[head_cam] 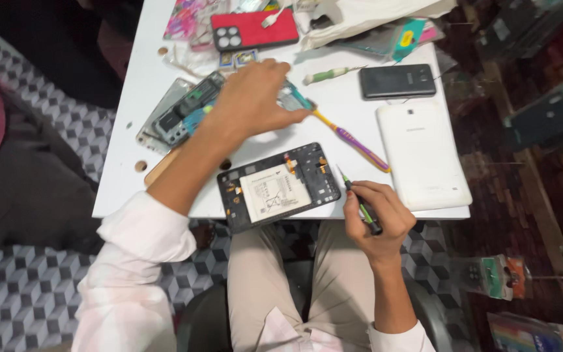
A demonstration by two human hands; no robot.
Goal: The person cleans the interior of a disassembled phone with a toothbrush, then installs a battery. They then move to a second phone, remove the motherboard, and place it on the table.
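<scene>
A white tabletop [138,85] is filling the middle of the view, with light falling evenly across it. A floor covering [21,287] patterned in grey, black and white cubes is spreading beneath it on the left and below. A dark chair seat [203,322] is showing at the bottom edge. On the right, dark reddish flooring [490,150] is running past shelves [548,111] that are holding packaged goods.

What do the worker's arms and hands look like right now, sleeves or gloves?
No gloves: the left hand and right hand are bare. Both arms wear pale white-pink sleeves, rolled above the elbow on the left, cuffed lower on the right. No watch or rings are visible.
</scene>
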